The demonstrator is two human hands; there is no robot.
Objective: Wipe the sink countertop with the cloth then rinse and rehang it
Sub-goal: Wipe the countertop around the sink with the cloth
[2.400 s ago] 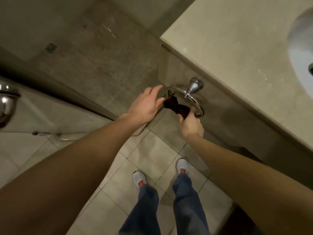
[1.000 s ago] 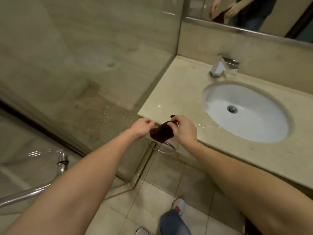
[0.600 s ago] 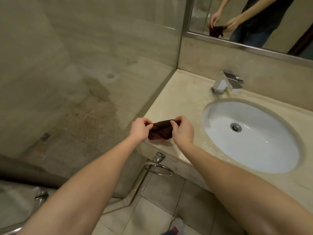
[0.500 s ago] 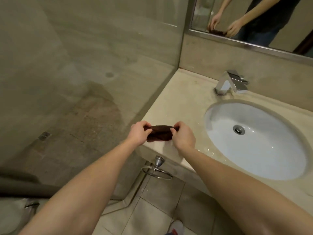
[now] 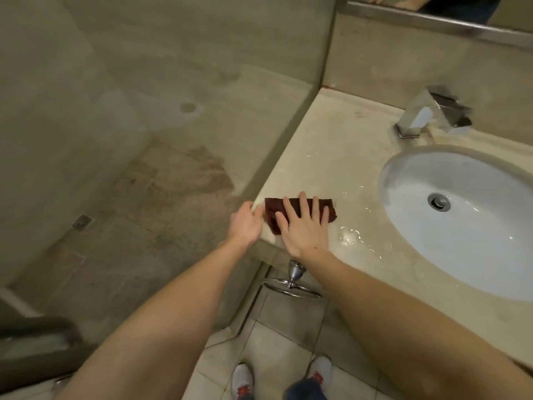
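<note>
Maroon cloth (image 5: 272,212), long axis across the frame, flat on worktop (image 5: 331,145) corner; right hand (image 5: 305,229) spread, pressing it; left hand (image 5: 245,226) relaxed beside its left end.

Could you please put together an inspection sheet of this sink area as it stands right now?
Surface: beige stone countertop, wet, with puddles between the cloth and the basin.
Job's things: dark red cloth folded flat near the countertop's front left corner; towel ring below the edge, bare; faucet, no running water visible.
Clutter: nothing seen.
Hands: right hand flat on the cloth, fingers straight; left hand at the cloth's left end, fingers relaxed, contact unclear.
Cables: nothing seen.
Surroundings: glass shower panel on the left, mirror above, tiled floor.
</note>
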